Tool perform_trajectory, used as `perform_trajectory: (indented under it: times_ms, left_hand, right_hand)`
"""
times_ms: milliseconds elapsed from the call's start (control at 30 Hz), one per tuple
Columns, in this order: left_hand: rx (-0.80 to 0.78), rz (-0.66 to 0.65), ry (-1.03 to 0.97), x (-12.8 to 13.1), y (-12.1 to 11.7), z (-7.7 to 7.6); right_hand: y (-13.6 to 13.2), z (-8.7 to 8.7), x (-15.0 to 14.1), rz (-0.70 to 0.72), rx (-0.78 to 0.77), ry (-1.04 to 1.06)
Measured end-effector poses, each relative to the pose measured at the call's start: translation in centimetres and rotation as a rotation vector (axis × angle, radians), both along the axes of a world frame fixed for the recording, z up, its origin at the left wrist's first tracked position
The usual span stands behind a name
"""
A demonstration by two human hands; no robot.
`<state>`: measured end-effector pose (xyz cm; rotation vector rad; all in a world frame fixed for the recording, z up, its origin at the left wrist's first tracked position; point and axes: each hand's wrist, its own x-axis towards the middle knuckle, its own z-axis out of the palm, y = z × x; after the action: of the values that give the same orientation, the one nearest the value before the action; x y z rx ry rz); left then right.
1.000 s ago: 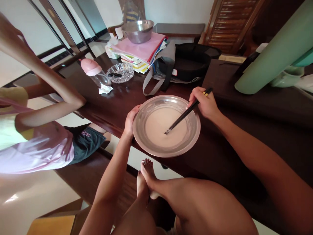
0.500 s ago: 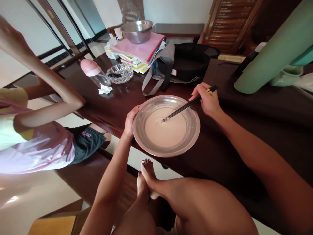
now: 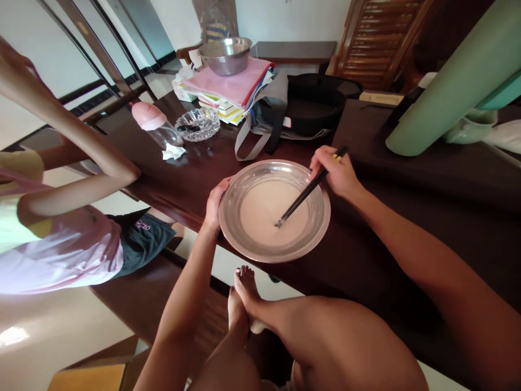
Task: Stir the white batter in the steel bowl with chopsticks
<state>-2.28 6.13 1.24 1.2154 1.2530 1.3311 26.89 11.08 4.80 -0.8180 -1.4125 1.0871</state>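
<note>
A wide metal bowl (image 3: 319, 225) stands at the near edge of the dark table, with a pale, creamy batter (image 3: 260, 212) in it. My left hand (image 3: 215, 202) grips the bowl's left rim; part of its fingers is hidden behind the rim. In my right hand (image 3: 336, 171), closed above the right rim, is a pair of dark chopsticks (image 3: 303, 195) with gold bands near the top. The chopsticks slant down to the left, and their tips dip into the batter a little below its middle.
Beyond the bowl lie a grey and black bag (image 3: 309, 106), a glass ashtray (image 3: 199, 124), a pink-capped bottle (image 3: 150, 120) and a crumpled tissue (image 3: 173, 152). Another metal bowl (image 3: 228, 57) sits on stacked books. A green cylinder (image 3: 443, 87) stands right. At left, another person's elbow (image 3: 132, 172) rests by the table edge.
My right hand has shifted left and slightly down. The chopstick tips have moved toward the near side of the batter, and the chopsticks slant more steeply. My left hand stays on the rim.
</note>
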Motion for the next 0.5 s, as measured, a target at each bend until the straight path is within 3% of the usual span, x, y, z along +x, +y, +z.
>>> perform_trajectory:
  times_ms: [67,200,367,500]
  left_hand:
    - [0.004,-0.005,0.005,-0.03,0.02,-0.02]
    - [0.009,-0.009,0.013,-0.11,0.04,-0.09]
    - [0.010,0.002,0.023,-0.13,0.03,-0.13]
    - [0.010,0.002,0.013,0.01,-0.05,0.09]
  right_hand:
    - [-0.03,-0.09,-0.10,0.031,0.002,-0.027]
    - [0.31,-0.16,0.23,-0.126,0.040,0.050]
    - [-0.02,-0.14,-0.14,0.011,-0.010,-0.044]
    - [0.05,-0.17,-0.08,-0.091,0.032,0.013]
